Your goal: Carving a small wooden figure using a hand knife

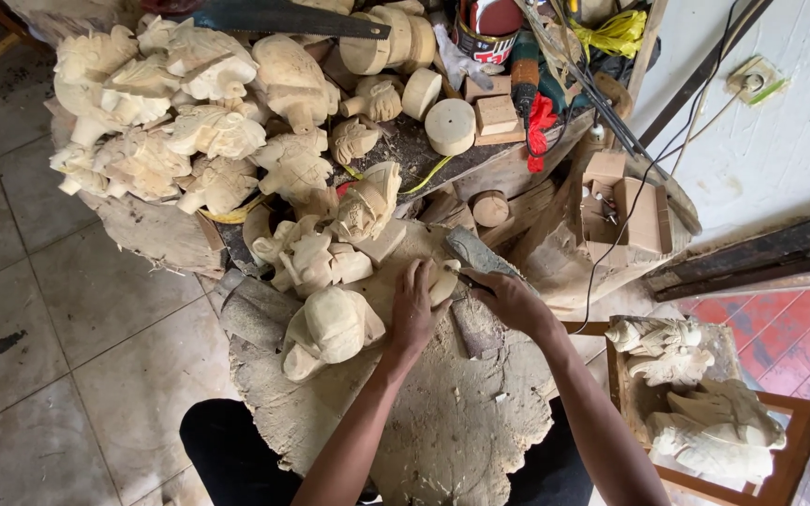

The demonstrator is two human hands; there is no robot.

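Head view: left hand (pixel 414 309) wraps closed around a small pale wood carving (pixel 443 279) at the far edge of the stump block (pixel 442 422); right hand (pixel 508 298) pinches a thin tool (pixel 470 279) against the carving's right side.

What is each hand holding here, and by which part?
The left hand clasps a small pale wood carving from its near side. The right hand grips a thin tool; which part of it cannot be told.

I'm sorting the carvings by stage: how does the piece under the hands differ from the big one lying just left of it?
The small piece is gripped by the left hand and mostly hidden; the big carving lies free on the wooden block, untouched. The big carving is far larger, with rounded shapes showing. Both are pale, unpainted wood.
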